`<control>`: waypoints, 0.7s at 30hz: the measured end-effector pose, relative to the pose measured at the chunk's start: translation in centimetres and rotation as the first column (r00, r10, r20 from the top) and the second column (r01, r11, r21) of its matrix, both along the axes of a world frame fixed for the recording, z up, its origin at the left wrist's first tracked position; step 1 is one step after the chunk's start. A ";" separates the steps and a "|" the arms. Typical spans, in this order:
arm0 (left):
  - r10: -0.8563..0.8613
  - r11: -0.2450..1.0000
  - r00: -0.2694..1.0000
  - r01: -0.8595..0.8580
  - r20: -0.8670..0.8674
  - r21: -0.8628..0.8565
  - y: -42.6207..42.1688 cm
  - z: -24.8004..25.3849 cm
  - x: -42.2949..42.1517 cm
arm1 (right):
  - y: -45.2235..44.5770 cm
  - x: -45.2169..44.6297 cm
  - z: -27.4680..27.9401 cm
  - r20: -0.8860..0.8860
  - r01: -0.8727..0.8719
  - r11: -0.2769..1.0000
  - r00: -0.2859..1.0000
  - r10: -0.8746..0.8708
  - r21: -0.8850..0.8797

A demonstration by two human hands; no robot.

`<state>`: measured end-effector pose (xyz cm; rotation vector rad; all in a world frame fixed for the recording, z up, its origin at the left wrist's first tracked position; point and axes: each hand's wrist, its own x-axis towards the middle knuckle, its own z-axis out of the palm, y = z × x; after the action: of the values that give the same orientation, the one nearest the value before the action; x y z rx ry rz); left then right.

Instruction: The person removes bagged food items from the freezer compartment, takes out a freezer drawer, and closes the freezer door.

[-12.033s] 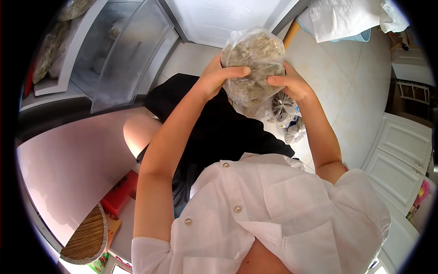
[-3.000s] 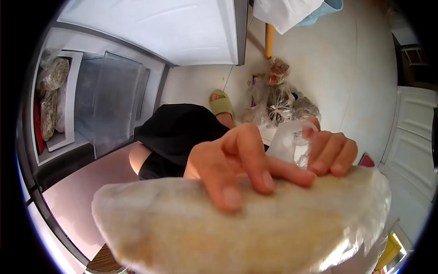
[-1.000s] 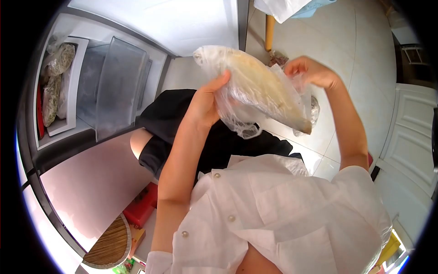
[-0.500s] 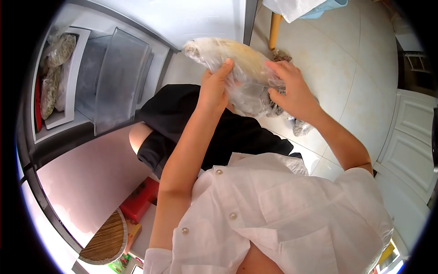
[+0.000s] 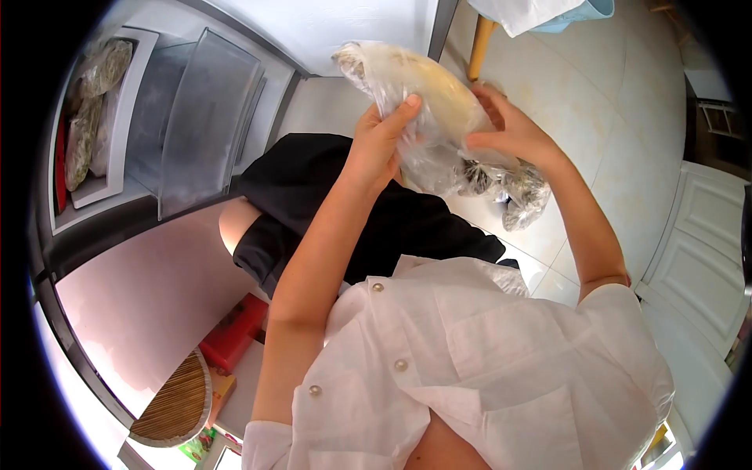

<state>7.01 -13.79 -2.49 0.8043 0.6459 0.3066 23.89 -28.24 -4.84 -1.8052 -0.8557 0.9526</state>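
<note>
A pale yellowish item wrapped in clear plastic (image 5: pixel 435 86) is held up in front of me, above the floor near the fridge door. My left hand (image 5: pixel 381 141) grips its near left side, the thumb lying over the plastic. Around its right end curve the thumb and fingers of my right hand (image 5: pixel 509 129). The loose part of the bag hangs below, between both hands. Beneath and behind it, knotted plastic bags (image 5: pixel 526 196) with contents I cannot make out rest on the tiled floor.
On the left is an open fridge compartment with a translucent drawer front (image 5: pixel 207 125) and a white bin (image 5: pixel 129 117) of bagged food. The open door (image 5: pixel 329 27) stands ahead. A red box (image 5: pixel 233 330) and a woven mat (image 5: pixel 176 403) lie lower left; white cabinets (image 5: pixel 701 251) stand right.
The held item has changed from a flatter, outstretched pose to a more bunched one, and my right hand has moved from its loose plastic to its right end. The view has shifted slightly.
</note>
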 end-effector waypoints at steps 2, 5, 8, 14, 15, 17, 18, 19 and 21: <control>-0.054 0.997 0.998 0.052 0.042 0.056 0.0 0.1 -0.2 | -0.6 0.6 1.6 -0.549 -0.242 0.960 0.826 0.128 -0.140; -0.204 0.958 0.976 0.182 0.080 0.220 0.0 0.1 0.0 | -1.2 0.0 0.8 -0.640 -0.129 0.991 0.758 0.129 0.048; -0.375 0.886 0.924 0.379 -0.071 0.268 1.0 0.1 -0.4 | -1.8 0.0 1.6 -0.669 -0.058 0.992 0.733 0.118 0.112; -0.386 0.806 0.877 0.472 -0.287 0.357 2.5 -3.4 -0.9 | -3.4 -0.5 1.8 -0.613 -0.012 0.990 0.784 0.095 0.138; -0.350 0.788 0.890 0.449 -0.293 0.422 2.5 -4.3 -0.4 | -3.6 -1.2 1.9 -0.603 -0.016 0.992 0.792 0.091 0.129; -0.263 0.824 0.935 0.346 -0.239 0.449 1.7 -4.9 0.1 | -3.6 -2.7 2.1 -0.656 -0.061 0.990 0.743 0.132 0.131; -0.207 0.874 0.961 0.266 -0.184 0.407 1.0 -4.7 0.7 | -3.5 -3.5 2.2 -0.682 -0.081 0.988 0.716 0.150 0.133; -0.148 0.914 0.980 0.186 -0.130 0.361 0.3 -4.4 1.1 | -3.5 -4.2 1.8 -0.729 -0.085 0.983 0.661 0.177 0.162; -0.174 0.977 0.983 0.180 -0.053 0.119 -1.2 -1.9 1.2 | -3.6 -5.3 0.6 -0.763 -0.024 0.980 0.625 0.168 0.197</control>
<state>8.23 -15.01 -4.41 0.9823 0.5945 0.1683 18.55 -31.81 -4.23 -1.0074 -0.4401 1.5216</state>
